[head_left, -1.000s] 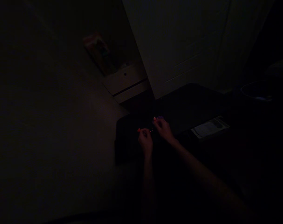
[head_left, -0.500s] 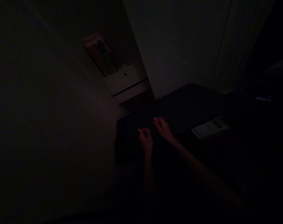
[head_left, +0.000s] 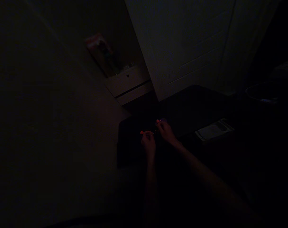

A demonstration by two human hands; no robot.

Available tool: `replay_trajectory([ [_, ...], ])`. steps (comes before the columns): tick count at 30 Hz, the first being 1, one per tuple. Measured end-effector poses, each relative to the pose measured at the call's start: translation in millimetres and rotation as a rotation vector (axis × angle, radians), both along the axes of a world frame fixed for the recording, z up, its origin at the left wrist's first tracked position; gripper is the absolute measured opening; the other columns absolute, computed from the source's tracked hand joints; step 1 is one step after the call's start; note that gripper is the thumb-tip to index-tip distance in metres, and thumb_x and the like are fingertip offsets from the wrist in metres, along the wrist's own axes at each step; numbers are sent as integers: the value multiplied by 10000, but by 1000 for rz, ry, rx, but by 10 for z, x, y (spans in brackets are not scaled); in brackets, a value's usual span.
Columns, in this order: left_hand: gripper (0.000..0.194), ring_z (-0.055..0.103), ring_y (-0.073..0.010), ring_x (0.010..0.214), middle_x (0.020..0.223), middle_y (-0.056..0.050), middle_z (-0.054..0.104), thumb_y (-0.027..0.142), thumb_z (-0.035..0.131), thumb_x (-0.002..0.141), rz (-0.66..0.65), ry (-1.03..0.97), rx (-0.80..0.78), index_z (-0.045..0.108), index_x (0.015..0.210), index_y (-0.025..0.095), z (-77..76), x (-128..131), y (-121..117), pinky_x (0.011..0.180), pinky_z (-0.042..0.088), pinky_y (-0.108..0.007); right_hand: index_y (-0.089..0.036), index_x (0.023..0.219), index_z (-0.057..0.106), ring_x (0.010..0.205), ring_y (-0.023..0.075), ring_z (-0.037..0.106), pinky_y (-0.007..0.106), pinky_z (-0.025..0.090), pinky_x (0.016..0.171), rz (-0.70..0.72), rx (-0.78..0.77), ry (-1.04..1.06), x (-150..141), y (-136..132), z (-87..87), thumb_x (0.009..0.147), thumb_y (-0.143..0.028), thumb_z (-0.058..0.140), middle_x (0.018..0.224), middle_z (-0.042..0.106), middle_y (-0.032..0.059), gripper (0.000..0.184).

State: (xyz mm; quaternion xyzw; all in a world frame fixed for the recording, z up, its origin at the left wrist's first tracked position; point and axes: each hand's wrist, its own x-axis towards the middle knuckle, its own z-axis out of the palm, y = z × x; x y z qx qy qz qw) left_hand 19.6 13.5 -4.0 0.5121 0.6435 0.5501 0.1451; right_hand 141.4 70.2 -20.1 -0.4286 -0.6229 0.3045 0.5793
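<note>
The picture is very dark. Above the black tabletop, my left hand pinches a small thing with a red-lit tip; its shape is lost in the dark. Close by on the right, and slightly farther forward, my right hand has its fingers closed around another small piece with a red glow and a dim bluish patch beside it. Tiny points of light show in the narrow gap between the hands. Whether the two pieces are joined, I cannot tell.
A pale wall rises along the left. Beyond the tabletop stand a white drawer unit, a red-topped picture or box and a large pale panel. A light, flat object lies by the tabletop's near right edge.
</note>
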Motion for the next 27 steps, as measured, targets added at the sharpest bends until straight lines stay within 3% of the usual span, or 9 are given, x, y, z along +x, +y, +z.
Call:
replay_trajectory([
  [16, 104, 701, -174, 769, 849, -47, 741, 269, 609, 943, -6, 8, 0, 675, 910, 196, -22, -12, 8, 733, 527, -270, -242, 889, 616, 844, 217, 650, 356, 511, 857, 20, -48, -4, 3, -3, 2, 1067, -551, 388, 845, 663, 48, 423],
  [27, 98, 708, -179, 790, 855, -48, 749, 272, 612, 941, -11, 7, 4, 674, 908, 203, -9, -15, 3, 751, 526, -274, -226, 876, 663, 848, 220, 692, 362, 527, 849, 86, -72, 86, 10, -52, 46, 954, -477, 640, 876, 721, 47, 264],
])
